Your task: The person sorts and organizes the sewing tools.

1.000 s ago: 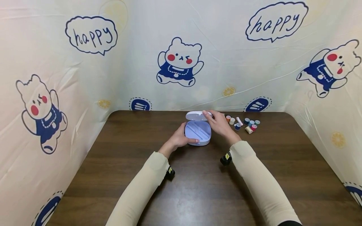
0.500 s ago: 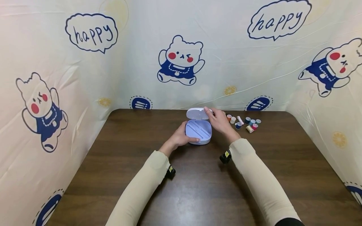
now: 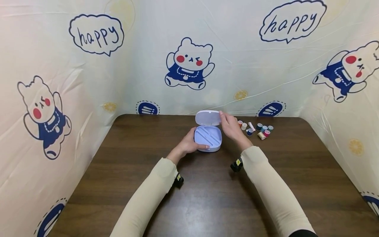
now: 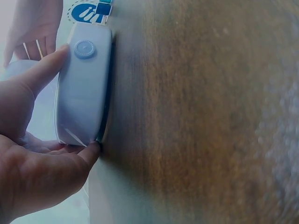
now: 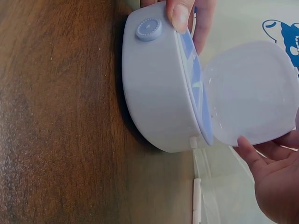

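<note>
A pale lavender plastic box (image 3: 214, 149) with rounded corners sits toward the back of the table, its hinged lid (image 3: 207, 118) raised. Diagonal dividers cross the inside. My left hand (image 3: 189, 141) grips the box's left side, thumb over the front rim and fingers around the outer wall. In the left wrist view a round button (image 4: 84, 49) shows on the front wall. My right hand (image 3: 232, 127) holds the right edge of the lid; in the right wrist view a fingertip rests on the lid's inner face (image 5: 252, 93) and other fingers lie behind it.
Several thread spools (image 3: 264, 128) in blue, pink, orange and cream lie right of the box, beside a small pale pink and white item (image 3: 251, 126). A patterned curtain (image 3: 189, 98) hangs behind the brown wooden table (image 3: 195, 204).
The lid has swung further up and back, with my right hand moving along its edge. My left hand stays in place on the box.
</note>
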Demonstrator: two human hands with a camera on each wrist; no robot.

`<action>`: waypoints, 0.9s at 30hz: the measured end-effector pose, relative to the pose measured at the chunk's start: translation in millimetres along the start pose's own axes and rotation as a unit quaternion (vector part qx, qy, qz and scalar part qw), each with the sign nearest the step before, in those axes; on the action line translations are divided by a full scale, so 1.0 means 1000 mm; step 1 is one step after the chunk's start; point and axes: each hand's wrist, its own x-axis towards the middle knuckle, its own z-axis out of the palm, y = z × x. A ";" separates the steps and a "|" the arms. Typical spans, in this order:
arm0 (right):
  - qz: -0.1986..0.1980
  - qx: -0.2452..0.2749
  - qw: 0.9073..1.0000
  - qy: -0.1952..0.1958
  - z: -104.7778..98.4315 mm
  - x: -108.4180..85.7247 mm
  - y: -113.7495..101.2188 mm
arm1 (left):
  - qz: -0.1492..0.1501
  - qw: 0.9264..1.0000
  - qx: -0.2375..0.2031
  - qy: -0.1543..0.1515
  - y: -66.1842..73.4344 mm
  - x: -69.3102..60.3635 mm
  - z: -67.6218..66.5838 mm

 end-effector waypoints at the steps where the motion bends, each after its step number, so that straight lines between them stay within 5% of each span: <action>1: 0.002 -0.001 1.000 0.000 0.000 0.000 0.000 | -0.001 1.000 -0.001 -0.001 -0.001 0.000 0.000; 17: -0.009 0.011 1.000 0.013 -0.002 0.000 0.000 | 0.008 1.000 -0.002 0.000 0.002 -0.002 -0.002; 27: -0.076 -0.007 0.997 -0.011 0.005 0.000 0.009 | 0.010 1.000 0.007 -0.005 0.000 0.001 -0.002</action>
